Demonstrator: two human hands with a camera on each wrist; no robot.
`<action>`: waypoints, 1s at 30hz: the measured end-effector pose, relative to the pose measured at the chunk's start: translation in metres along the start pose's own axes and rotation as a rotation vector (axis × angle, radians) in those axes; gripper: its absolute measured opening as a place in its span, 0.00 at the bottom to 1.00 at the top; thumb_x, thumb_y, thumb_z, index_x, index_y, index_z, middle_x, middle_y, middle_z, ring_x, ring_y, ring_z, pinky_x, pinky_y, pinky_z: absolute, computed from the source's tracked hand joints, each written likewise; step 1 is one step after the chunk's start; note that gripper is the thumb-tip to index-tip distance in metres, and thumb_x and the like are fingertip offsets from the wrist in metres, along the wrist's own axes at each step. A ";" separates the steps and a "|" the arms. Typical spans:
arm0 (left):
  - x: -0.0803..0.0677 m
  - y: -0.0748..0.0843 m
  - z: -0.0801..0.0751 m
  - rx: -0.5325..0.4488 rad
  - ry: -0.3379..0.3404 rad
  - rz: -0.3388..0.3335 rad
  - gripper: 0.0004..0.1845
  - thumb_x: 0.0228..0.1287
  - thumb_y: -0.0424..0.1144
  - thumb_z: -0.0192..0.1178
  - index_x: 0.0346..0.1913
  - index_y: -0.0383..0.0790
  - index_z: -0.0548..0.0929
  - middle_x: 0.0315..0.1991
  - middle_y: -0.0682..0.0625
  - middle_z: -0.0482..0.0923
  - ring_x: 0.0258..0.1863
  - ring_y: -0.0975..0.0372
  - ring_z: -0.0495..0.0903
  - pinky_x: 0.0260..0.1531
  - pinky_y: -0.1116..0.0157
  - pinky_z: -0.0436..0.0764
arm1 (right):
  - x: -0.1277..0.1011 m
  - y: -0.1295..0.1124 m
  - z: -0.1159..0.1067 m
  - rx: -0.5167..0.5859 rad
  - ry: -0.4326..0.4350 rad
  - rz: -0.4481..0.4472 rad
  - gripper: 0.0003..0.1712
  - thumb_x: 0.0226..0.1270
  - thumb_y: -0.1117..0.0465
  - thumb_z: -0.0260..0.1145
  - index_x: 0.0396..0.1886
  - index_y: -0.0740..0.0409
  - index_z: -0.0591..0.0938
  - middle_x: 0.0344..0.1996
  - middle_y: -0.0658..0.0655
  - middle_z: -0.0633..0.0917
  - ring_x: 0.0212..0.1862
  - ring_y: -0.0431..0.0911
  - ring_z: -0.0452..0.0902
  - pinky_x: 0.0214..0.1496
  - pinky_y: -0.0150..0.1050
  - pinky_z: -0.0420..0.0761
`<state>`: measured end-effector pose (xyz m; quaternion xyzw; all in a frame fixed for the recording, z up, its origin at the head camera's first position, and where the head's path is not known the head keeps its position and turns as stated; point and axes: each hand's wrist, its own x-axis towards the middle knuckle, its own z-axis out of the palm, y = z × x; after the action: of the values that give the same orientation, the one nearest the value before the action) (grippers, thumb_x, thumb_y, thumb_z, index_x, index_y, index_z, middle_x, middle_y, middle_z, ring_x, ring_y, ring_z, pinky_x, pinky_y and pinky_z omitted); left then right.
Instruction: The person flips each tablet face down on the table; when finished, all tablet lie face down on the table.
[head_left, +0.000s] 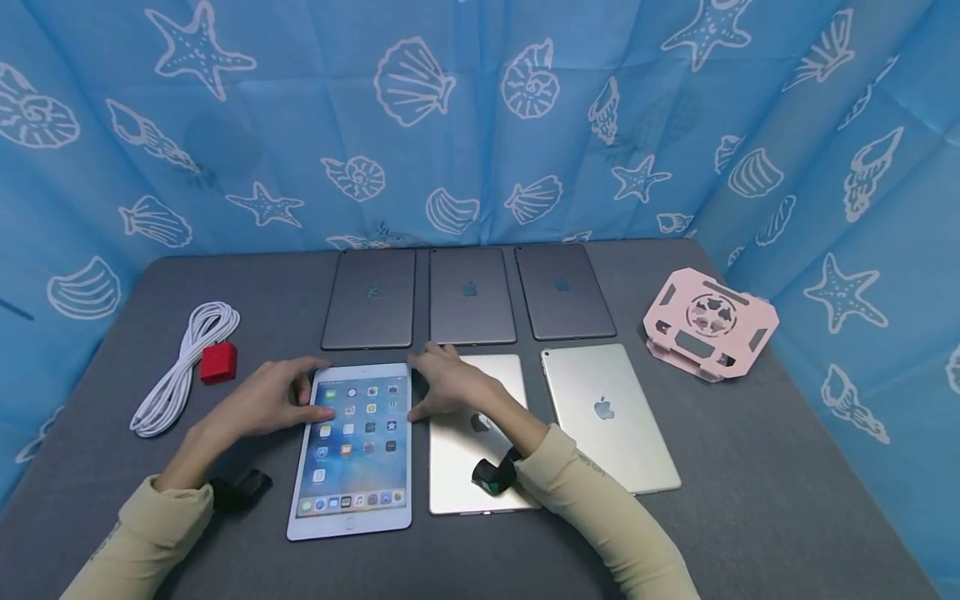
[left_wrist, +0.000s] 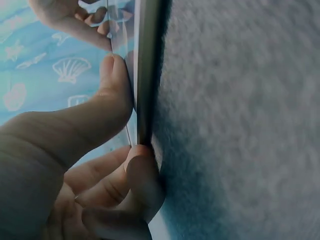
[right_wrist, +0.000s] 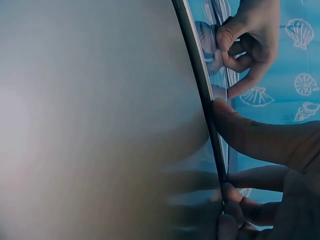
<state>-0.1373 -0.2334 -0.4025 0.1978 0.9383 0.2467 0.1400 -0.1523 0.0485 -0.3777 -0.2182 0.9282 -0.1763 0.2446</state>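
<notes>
A white-framed tablet [head_left: 360, 463] lies face up on the grey tabletop, its screen lit with rows of app icons. My left hand [head_left: 267, 398] holds its upper left edge, the thumb over the rim of the glass; in the left wrist view the other fingers curl at the tablet's side [left_wrist: 144, 65]. At the upper right edge, my right hand [head_left: 452, 382] grips the same tablet with thumb and fingers spread along the side. Under my right forearm lies a silver tablet [head_left: 457, 467], back up and partly hidden. It fills much of the right wrist view.
Another silver tablet [head_left: 621, 433] lies back up to the right. Along the back edge are three dark grey tablets: left [head_left: 367, 308], middle [head_left: 472, 312] and right [head_left: 566, 308]. A pink stand [head_left: 690, 342] sits far right. At left are a coiled white cable [head_left: 176, 383] and a red block [head_left: 218, 363].
</notes>
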 end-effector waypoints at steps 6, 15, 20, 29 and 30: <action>0.000 0.005 0.001 -0.015 0.021 -0.039 0.39 0.57 0.48 0.76 0.66 0.30 0.75 0.21 0.55 0.73 0.20 0.66 0.70 0.22 0.70 0.67 | 0.005 0.002 -0.004 0.053 0.004 -0.039 0.44 0.60 0.59 0.78 0.75 0.61 0.70 0.69 0.61 0.76 0.74 0.57 0.65 0.76 0.50 0.68; 0.004 0.013 0.004 -0.053 -0.026 -0.150 0.37 0.60 0.45 0.74 0.67 0.31 0.72 0.19 0.52 0.76 0.16 0.63 0.75 0.21 0.67 0.69 | 0.012 0.009 -0.003 0.181 0.019 -0.042 0.36 0.58 0.62 0.79 0.66 0.63 0.77 0.58 0.62 0.79 0.66 0.55 0.68 0.71 0.49 0.71; 0.004 0.017 0.005 -0.074 -0.047 -0.184 0.36 0.62 0.45 0.73 0.67 0.32 0.70 0.19 0.51 0.77 0.15 0.63 0.77 0.20 0.66 0.70 | 0.014 0.014 -0.004 0.261 0.007 -0.022 0.32 0.58 0.64 0.79 0.62 0.63 0.78 0.55 0.60 0.80 0.61 0.52 0.71 0.68 0.45 0.72; 0.003 0.013 0.001 -0.122 -0.072 -0.195 0.36 0.63 0.46 0.72 0.69 0.34 0.69 0.19 0.52 0.77 0.16 0.63 0.80 0.23 0.65 0.72 | 0.014 0.024 -0.010 0.756 -0.146 -0.017 0.32 0.61 0.75 0.72 0.65 0.67 0.72 0.44 0.56 0.75 0.43 0.44 0.73 0.39 0.32 0.77; 0.003 0.013 0.001 -0.130 -0.072 -0.196 0.37 0.63 0.46 0.72 0.69 0.35 0.69 0.19 0.52 0.77 0.16 0.63 0.80 0.23 0.65 0.72 | 0.014 0.025 -0.011 0.802 -0.166 -0.021 0.33 0.62 0.77 0.70 0.66 0.68 0.70 0.46 0.58 0.77 0.44 0.45 0.75 0.41 0.32 0.80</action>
<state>-0.1361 -0.2214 -0.3974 0.1047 0.9295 0.2848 0.2096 -0.1769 0.0655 -0.3854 -0.1285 0.7606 -0.5084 0.3828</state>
